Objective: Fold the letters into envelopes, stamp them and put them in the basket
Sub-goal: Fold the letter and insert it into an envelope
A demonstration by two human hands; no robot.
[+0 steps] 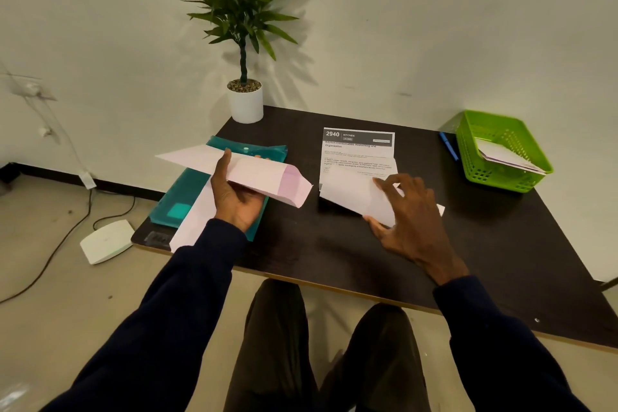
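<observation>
While the dark worktop stands against a pale wall, the left hand holds an envelope and the right hand grips a folded sheet.

The person wears a long-sleeved top in a very dark navy, close to black in the shade. The left sleeve and the right sleeve are of the same plain, matt, soft-looking cloth, wide at the upper arm and narrowing to the wrist, with shallow creases along their length. Each ends in a simple cuff, beyond which the left hand and the right hand are bare. The trousers are a dark brownish olive, loose, with long folds running down both legs.
</observation>
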